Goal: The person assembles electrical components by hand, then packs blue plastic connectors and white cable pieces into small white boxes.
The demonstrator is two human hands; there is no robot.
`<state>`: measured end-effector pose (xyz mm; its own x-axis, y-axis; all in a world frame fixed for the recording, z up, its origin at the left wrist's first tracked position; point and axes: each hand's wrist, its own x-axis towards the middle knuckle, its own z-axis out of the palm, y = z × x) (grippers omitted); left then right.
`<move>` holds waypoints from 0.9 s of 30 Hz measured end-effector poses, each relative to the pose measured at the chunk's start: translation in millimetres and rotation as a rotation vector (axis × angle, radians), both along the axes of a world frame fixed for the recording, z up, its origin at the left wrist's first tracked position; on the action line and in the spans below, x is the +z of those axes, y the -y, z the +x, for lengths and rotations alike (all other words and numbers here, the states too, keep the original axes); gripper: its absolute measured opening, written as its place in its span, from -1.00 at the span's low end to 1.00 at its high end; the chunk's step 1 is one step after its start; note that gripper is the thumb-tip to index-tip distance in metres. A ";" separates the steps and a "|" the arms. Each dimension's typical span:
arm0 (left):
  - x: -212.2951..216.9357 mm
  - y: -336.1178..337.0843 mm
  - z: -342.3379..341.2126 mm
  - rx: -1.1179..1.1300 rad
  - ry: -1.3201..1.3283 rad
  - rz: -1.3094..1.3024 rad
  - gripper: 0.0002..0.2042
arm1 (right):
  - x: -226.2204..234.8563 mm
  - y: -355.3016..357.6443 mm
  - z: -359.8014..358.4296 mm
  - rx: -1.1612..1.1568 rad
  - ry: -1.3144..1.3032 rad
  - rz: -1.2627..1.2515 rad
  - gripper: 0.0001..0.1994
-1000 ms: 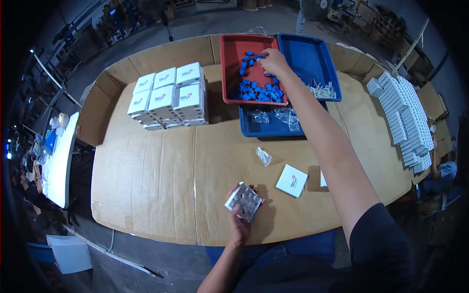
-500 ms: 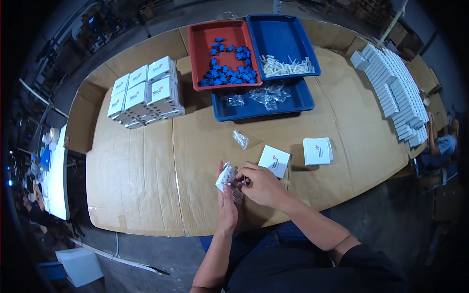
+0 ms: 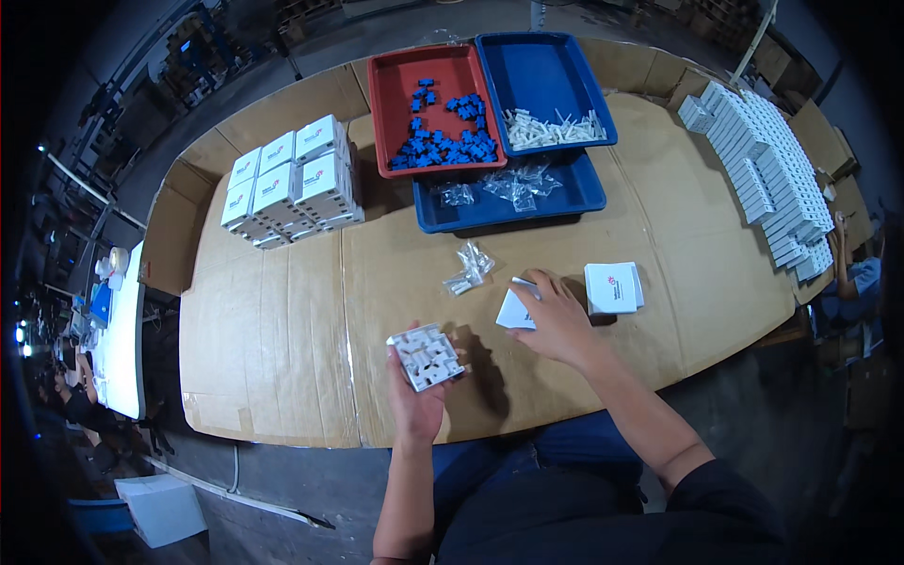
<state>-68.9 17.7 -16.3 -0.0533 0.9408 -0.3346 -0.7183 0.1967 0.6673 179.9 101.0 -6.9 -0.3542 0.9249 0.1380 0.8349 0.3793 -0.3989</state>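
On my left palm lies a white square plastic piece (image 3: 428,357) with a maze-like face of raised parts and dark gaps. The fingers of my left hand (image 3: 417,407) wrap its edges and hold it over the near table. To the right, my right hand (image 3: 560,325) grips a white square card (image 3: 514,307), thumb and fingers at its edges. My hand hides much of that card; whether it is off the table I cannot tell. Beyond the hands lie small clear plastic bags (image 3: 469,269) with pale contents. A small stack of white printed cards (image 3: 612,288) sits right of my right hand.
Farther back, a red tray (image 3: 434,113) holds blue plastic pieces and a blue tray (image 3: 546,89) white sticks. A lower blue tray (image 3: 508,218) has clear bags. White boxes (image 3: 292,184) stand stacked left; long rows of white boxes (image 3: 763,179) line the right, near another person (image 3: 857,278).
My right hand has left the white piece and moved right onto the card. My left hand has lowered and turned the piece face up. Another clear bag now lies beside the first.
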 end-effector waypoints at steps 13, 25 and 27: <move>10.7 -10.1 39.9 -0.305 -0.011 -0.195 -0.40 | 26.9 39.5 -16.4 0.435 -0.489 0.037 -0.32; 11.1 -4.7 38.4 -0.311 -0.049 -0.151 -0.35 | 19.0 39.4 -26.1 0.463 -0.475 0.082 -0.26; 15.4 -5.8 40.1 -0.305 -0.073 -0.182 -0.35 | 20.8 39.7 -26.2 0.452 -0.496 0.070 -0.31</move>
<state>-28.8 23.5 -0.9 0.1903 0.8425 -0.5040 -0.5598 0.5149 0.6492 153.8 61.3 13.9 -0.5834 0.6834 0.4388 0.3119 0.6874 -0.6559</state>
